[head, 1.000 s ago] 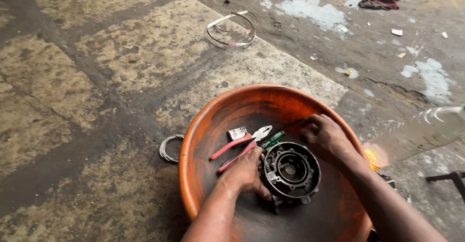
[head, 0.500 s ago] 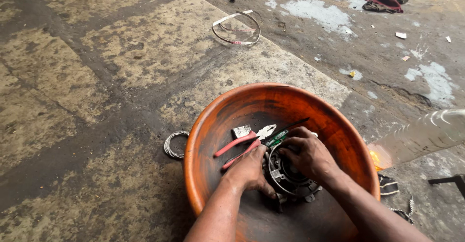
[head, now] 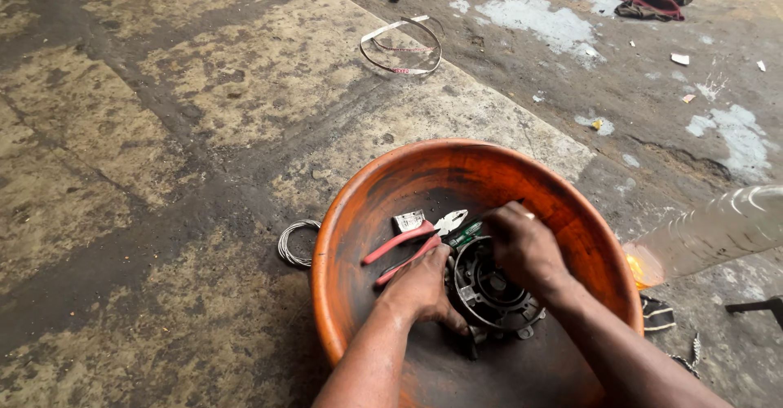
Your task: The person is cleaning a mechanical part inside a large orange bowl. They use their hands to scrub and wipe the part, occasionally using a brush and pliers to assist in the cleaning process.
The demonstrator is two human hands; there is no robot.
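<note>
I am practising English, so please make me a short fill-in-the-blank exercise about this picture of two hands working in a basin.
1. Both hands, the left hand and the right hand, rest on a round metal part inside an ______ basin.
2. The pliers in the basin have ______ handles.
3. A small coil of wire lies on the ground just ______ the basin.

Missing words: orange; red; outside

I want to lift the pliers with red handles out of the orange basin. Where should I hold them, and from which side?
Grip the two red handles of the red-handled pliers, probably coming from the basin's left. They spread open toward the free left wall of the orange basin, while the metal jaws point right, close to the left hand and right hand.
</note>
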